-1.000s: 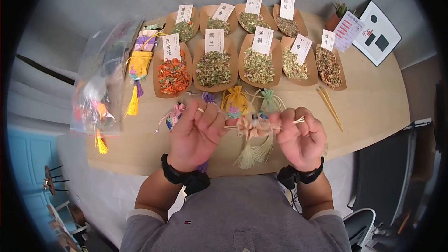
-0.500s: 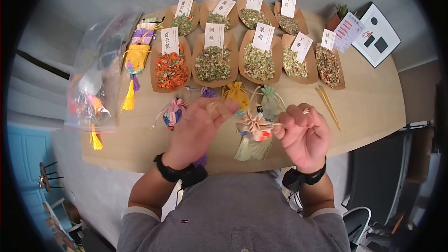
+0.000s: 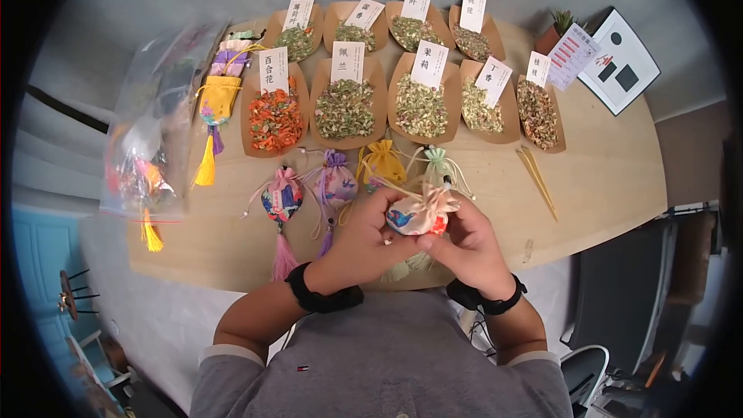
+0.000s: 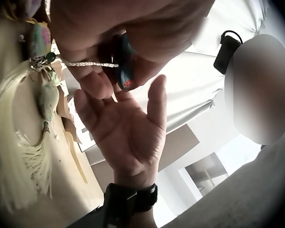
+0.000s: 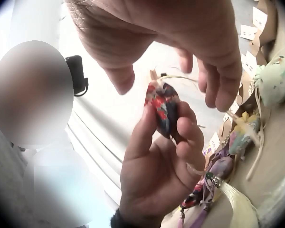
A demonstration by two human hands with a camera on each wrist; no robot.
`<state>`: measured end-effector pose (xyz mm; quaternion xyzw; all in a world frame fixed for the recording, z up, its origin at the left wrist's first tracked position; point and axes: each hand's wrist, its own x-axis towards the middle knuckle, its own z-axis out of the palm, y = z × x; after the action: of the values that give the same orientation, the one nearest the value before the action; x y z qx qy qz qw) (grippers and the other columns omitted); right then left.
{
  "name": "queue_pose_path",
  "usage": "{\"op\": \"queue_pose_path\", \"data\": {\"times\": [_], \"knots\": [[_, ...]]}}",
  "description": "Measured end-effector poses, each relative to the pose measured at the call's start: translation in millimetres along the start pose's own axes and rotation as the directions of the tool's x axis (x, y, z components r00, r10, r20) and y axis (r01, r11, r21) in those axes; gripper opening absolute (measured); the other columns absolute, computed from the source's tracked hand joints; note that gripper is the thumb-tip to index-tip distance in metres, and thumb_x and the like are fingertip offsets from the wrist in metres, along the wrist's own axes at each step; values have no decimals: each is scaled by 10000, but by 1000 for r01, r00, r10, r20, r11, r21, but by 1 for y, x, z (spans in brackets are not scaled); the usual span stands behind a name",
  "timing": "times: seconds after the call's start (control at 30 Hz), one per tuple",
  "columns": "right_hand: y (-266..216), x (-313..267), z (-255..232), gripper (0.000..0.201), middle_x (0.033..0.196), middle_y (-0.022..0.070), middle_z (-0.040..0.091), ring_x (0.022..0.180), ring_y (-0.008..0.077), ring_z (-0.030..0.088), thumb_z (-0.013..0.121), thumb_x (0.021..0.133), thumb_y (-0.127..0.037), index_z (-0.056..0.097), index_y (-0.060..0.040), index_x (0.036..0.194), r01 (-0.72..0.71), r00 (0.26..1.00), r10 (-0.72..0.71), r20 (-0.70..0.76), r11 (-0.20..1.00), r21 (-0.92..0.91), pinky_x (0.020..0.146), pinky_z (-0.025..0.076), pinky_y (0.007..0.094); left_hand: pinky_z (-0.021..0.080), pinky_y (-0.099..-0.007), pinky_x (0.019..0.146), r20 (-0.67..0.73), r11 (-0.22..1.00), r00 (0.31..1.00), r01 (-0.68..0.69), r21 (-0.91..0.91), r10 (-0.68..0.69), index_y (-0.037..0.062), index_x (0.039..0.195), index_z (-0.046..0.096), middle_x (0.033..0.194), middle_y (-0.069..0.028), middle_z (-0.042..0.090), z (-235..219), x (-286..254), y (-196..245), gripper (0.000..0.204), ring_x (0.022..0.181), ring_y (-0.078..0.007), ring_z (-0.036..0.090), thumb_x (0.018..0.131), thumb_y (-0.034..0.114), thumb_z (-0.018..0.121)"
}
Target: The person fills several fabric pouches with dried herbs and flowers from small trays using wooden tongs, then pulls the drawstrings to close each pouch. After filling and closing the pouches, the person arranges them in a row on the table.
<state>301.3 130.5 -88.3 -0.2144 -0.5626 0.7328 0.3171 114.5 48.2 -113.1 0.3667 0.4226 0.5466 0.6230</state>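
Note:
A pink drawstring pouch with blue and red patterns is gripped between the thumb and fingers of my left hand, which the right wrist view shows clearly at the pouch's sides. My right hand is close beside it. In the left wrist view, my right hand has its palm turned up and fingers spread, apart from the pouch. A twisted cord runs from the pouch to a green bead and a pale tassel. Light drawstrings stretch from its gathered neck.
Several pouches lie behind my hands: pink, purple, yellow and mint. Beyond them stand paper trays of dried herbs with cards. A plastic bag is at left, thin sticks at right.
My hands have come together from their spread position at the drawstrings. The left has moved inward and taken hold of the pouch body; the right's curled fingers have released the string and loosened.

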Motion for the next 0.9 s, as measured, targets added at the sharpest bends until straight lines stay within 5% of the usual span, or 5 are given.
{"op": "queue_pose_path", "data": {"times": [0.23,0.57,0.7,0.83,0.9], "knots": [[-39,0,-55,258,1077,42,685,1004,119,638,621,1027,-148,582,-22,1249,31,920,-86,-382,989,-148,906,502,285,447,-347,1085,123,970,986,-136,203,113,44,1379,454,1339,-60,545,-2,-5,1,507,1293,-153,523,931,19,692],[7,25,-109,189,917,30,653,717,69,582,636,1019,-137,560,-24,1150,-347,894,129,-430,806,-479,590,471,233,489,-303,983,5,842,977,-186,507,213,56,1255,585,1176,-32,613,-33,-13,35,362,1110,-122,594,929,90,737],[8,28,-107,280,969,39,669,701,75,598,678,1001,-163,613,13,1209,-353,921,213,-326,811,-466,589,482,229,502,-259,825,-347,855,887,-93,511,305,63,1199,595,1052,2,627,-106,-9,75,293,919,-84,593,936,95,721],[-4,28,-95,396,1021,75,670,707,89,610,726,968,-178,615,61,1263,-385,916,241,-321,753,-534,609,496,245,535,-312,892,-565,519,647,291,804,512,31,1265,558,1123,-80,628,-203,2,122,422,1031,-154,629,895,130,737],[-7,22,-100,415,1025,82,670,710,93,610,744,950,-176,617,64,1265,-332,936,175,-304,726,-602,612,495,250,527,-349,946,-490,385,658,312,869,572,21,1308,539,1175,-123,621,-247,8,128,495,1116,-222,618,869,121,742]]}}
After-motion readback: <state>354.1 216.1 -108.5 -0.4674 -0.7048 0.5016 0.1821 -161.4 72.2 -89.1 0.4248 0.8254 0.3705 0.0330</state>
